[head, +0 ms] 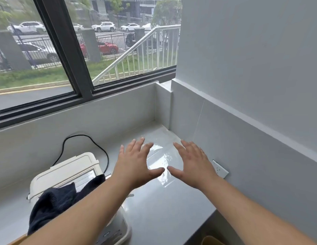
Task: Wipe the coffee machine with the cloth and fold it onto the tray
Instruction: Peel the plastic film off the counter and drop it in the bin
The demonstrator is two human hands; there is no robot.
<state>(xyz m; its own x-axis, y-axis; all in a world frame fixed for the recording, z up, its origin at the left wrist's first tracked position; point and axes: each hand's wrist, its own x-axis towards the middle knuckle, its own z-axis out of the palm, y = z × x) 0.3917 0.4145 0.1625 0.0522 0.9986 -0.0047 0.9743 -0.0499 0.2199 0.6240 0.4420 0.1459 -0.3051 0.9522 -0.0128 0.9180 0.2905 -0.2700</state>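
Observation:
A cream coffee machine [69, 170] stands on the grey counter at the lower left. A dark navy cloth [55, 200] lies draped over its top and front, partly hidden by my left forearm. My left hand [134, 165] and my right hand [193, 165] hover side by side above the counter to the right of the machine, fingers spread and straight, holding nothing. Between and under them lies a clear, shiny plastic sheet or tray [163, 160] on the counter; I cannot tell which it is.
A black power cord [94, 144] loops behind the machine along the back wall. A white wall socket [220, 168] sits on the right wall just past my right hand. The window [65, 50] runs above the counter. The counter's front edge [203, 225] is at the lower right.

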